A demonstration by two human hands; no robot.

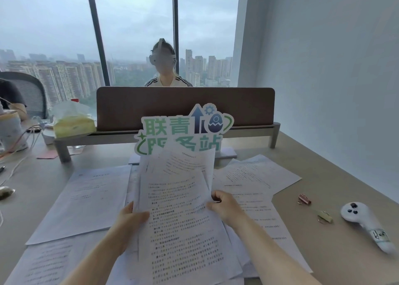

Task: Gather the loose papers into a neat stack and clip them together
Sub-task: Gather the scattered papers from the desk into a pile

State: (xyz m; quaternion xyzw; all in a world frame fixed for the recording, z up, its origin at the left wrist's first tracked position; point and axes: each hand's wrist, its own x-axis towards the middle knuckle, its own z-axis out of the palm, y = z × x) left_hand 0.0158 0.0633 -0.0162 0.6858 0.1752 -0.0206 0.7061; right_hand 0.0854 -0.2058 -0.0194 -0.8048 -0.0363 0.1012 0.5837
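I hold a loose bunch of printed sheets [179, 198] raised above the desk, their top edges fanned and uneven. My left hand [131, 217] grips the bunch's left edge, thumb on the front. My right hand [224, 207] pinches its right edge. More printed sheets lie spread on the desk: one at the left [86, 200], one at the lower left [43, 263], others at the right [254, 176]. A pink binder clip [304, 199] and a yellow-green binder clip [325, 217] lie on the desk to the right of the papers.
A white hand controller [364, 222] lies at the far right. A cut-out sign [183, 131] stands behind the papers, in front of a brown divider [185, 105]. A tissue pack [73, 122] and cables [19, 146] sit at the left. A person sits beyond the divider.
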